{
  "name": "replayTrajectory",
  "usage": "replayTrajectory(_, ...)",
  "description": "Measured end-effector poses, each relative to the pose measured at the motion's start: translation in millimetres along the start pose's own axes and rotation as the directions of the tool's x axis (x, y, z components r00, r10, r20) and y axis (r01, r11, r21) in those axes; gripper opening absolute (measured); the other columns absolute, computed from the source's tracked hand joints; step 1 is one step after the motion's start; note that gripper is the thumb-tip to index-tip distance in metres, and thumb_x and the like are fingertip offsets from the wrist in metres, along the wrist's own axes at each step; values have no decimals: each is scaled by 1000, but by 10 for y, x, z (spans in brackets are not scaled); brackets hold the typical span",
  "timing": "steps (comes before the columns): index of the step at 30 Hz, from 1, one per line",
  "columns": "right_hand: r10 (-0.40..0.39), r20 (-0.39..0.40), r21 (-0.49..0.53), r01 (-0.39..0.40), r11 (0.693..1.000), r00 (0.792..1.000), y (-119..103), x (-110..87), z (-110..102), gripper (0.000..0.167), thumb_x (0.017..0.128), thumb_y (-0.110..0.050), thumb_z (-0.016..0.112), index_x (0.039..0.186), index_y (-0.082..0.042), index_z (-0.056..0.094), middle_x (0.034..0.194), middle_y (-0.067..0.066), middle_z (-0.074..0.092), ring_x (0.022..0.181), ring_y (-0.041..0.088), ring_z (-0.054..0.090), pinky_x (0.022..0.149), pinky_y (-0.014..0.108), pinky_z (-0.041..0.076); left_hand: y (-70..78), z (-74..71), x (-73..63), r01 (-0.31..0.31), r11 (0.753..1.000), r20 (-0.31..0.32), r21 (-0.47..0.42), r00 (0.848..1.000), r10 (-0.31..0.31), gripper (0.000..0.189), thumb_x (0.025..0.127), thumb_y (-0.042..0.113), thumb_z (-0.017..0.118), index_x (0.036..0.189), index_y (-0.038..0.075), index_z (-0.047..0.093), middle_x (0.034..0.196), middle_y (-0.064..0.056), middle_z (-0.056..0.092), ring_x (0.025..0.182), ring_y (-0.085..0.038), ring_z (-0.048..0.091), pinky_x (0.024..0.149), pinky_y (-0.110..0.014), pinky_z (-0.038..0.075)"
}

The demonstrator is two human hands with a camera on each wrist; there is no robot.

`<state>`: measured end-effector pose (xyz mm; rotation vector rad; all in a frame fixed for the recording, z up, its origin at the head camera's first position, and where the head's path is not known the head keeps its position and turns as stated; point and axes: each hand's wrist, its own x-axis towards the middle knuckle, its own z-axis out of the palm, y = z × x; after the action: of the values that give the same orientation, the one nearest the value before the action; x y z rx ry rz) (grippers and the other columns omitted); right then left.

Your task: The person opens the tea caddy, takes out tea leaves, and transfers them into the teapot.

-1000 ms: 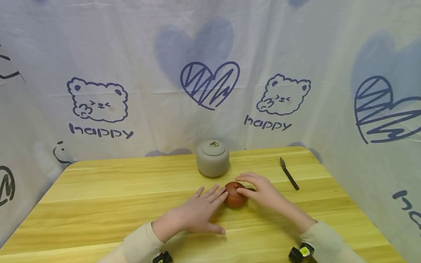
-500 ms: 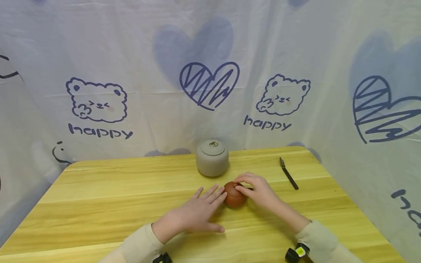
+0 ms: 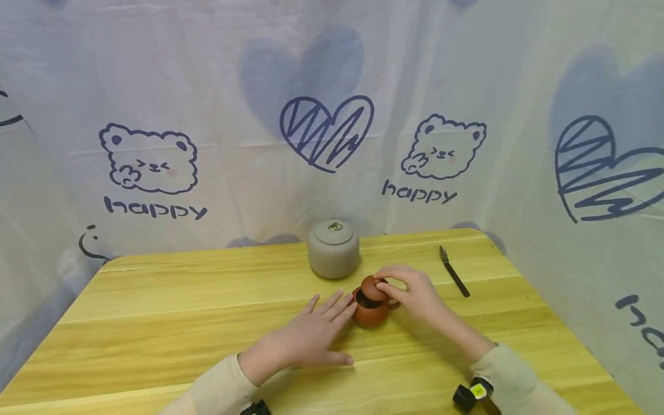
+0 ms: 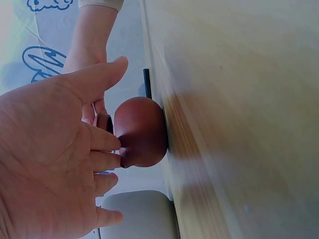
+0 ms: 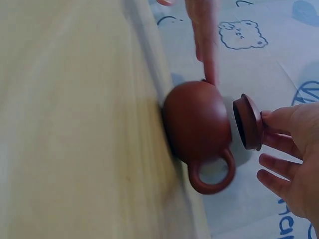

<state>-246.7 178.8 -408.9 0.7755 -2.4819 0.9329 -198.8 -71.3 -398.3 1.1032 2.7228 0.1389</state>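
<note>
A small reddish-brown clay teapot (image 3: 370,316) stands on the wooden table, its dark opening uncovered. My right hand (image 3: 415,294) pinches the teapot lid (image 3: 373,287) by its knob, holding it tilted just above the opening; the right wrist view shows a gap between the lid (image 5: 248,122) and the pot (image 5: 197,122). The pot's loop handle (image 5: 214,174) points to the right. With fingers straight and spread, my left hand (image 3: 311,337) touches the pot's left side near the spout (image 4: 128,155) with its fingertips.
Behind the teapot stands a grey lidded jar (image 3: 334,251) with a ring-shaped knob. To the right lies a thin dark tool (image 3: 454,272) with a narrow metal tip. A printed cloth (image 3: 233,115) hangs along the back edge of the wooden table (image 3: 171,311).
My right hand took hold of the knob and raised the lid off the teapot, uncovering its opening. The left hand has stayed against the pot.
</note>
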Motion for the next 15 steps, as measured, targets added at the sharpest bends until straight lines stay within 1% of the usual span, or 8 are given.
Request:
replayTrajectory(4, 13, -40, -11, -13, 1000, 999, 73, 15, -69, 18, 84, -16, 75, 102, -13, 76, 107, 6, 73, 104, 24, 68, 91, 42, 54, 2, 9, -2, -1, 1000, -13, 18, 1000, 1, 94, 89, 63, 56, 158, 14, 15, 166, -3, 6, 154, -24, 3, 121, -56, 12)
replayTrajectory(10, 25, -93, -36, -28, 999, 995, 274, 32, -142, 18, 84, -15, 75, 102, -11, 76, 105, 7, 74, 102, 26, 69, 87, 43, 55, 9, -3, -12, -8, 1000, -20, 15, 1000, 8, 94, 89, 62, 57, 158, 13, 15, 166, -4, 7, 154, -25, 3, 121, -57, 12)
replayTrajectory(12, 49, -94, -44, -53, 998, 994, 341, 37, -166, 19, 85, -16, 75, 103, -11, 76, 105, 7, 74, 103, 27, 68, 87, 44, 54, 10, -7, -16, -10, 1000, -25, 15, 1000, 11, 94, 89, 61, 57, 158, 12, 16, 166, -5, 8, 154, -25, 3, 121, -57, 12)
replayTrajectory(15, 102, -70, -64, -107, 992, 992, 411, 31, -207, 20, 87, -20, 73, 105, -12, 75, 109, 8, 73, 106, 28, 67, 89, 45, 54, 14, -8, -20, -11, 1000, -29, 18, 1000, 12, 94, 89, 61, 57, 158, 12, 16, 166, -5, 8, 154, -25, 3, 121, -57, 12)
